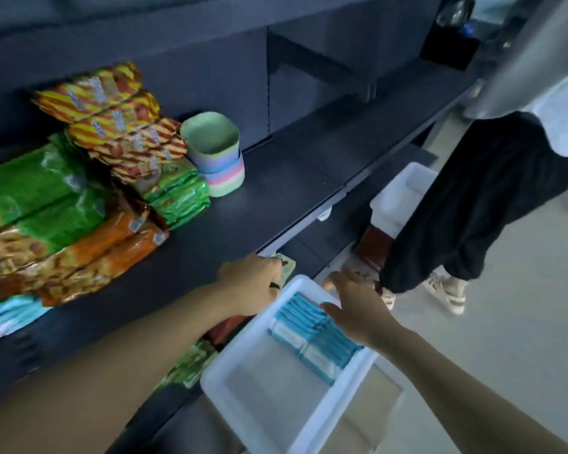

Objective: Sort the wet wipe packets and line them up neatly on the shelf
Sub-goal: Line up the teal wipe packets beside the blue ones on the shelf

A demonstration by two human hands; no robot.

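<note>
A white plastic bin [263, 398] sits below the dark shelf [276, 191] and holds several blue and white wet wipe packets [309, 335] stacked at its far end. My left hand [253, 283] is at the bin's far left corner by the shelf's front edge, its fingers curled on a pale green packet [287, 265] that shows only partly. My right hand [354, 306] hovers over the bin's far right corner above the packets, fingers spread and holding nothing.
Snack bags in green, orange and striped yellow [79, 178] fill the shelf's left part, next to a stack of pastel bowls [217, 152]. Another person [473, 208] stands at the right beside a second white bin [404, 194]. More packets lie on the lower shelf [191, 365].
</note>
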